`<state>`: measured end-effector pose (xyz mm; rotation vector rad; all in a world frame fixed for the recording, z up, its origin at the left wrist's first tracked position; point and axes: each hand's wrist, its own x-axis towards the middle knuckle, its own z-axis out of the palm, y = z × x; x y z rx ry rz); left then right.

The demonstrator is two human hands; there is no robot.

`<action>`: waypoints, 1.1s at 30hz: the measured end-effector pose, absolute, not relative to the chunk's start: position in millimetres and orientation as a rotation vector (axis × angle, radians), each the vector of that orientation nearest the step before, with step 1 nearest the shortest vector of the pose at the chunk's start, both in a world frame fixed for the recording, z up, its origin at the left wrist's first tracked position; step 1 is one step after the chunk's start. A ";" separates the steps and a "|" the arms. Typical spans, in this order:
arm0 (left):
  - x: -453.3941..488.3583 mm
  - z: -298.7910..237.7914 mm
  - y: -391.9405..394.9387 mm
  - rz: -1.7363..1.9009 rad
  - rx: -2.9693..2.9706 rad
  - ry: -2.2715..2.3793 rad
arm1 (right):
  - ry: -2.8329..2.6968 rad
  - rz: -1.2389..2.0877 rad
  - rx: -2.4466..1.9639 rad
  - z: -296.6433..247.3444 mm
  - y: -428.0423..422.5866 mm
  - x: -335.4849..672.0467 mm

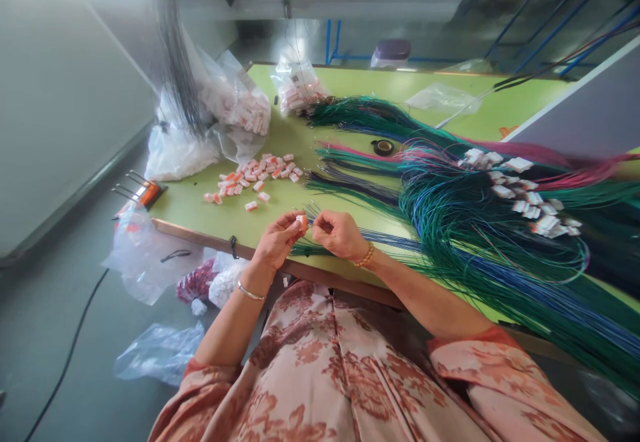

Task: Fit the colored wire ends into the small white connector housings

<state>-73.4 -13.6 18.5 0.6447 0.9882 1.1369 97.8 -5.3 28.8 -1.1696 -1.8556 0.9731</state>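
Observation:
Pinched in my left hand (pixel 276 242) is a small white and orange connector housing (pixel 301 222), held just over the table's front edge. My right hand (pixel 341 234) is closed beside it, thumb and fingertips pressed together a short gap from the housing. Whatever those fingers grip is too fine or hidden to make out. Under and behind the right hand runs a bundle of blue wires (pixel 390 239), with loose tips showing between the two hands. Beyond my left hand, a loose pile of similar connector housings (pixel 243 179) lies on the green table (pixel 200 205).
Long green wires (pixel 435 195) sprawl across the right side, with a cluster of white connectors (pixel 533 205) on them. A tape roll (pixel 383 147) lies behind. Plastic bags of housings (pixel 245 109) stand at the back left. An orange pronged holder (pixel 147 194) sits at the left corner.

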 end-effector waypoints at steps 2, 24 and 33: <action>-69.0 18.0 -15.6 1.153 0.667 1.024 | -1.866 0.962 -1.158 26.5 -4.8 96.9; -64.1 5.2 -38.8 1.251 0.809 1.248 | -2.298 0.802 -1.156 22.9 -5.0 95.9; -71.2 7.8 -36.5 1.165 0.784 1.190 | -2.251 0.778 -1.414 28.0 39.2 135.6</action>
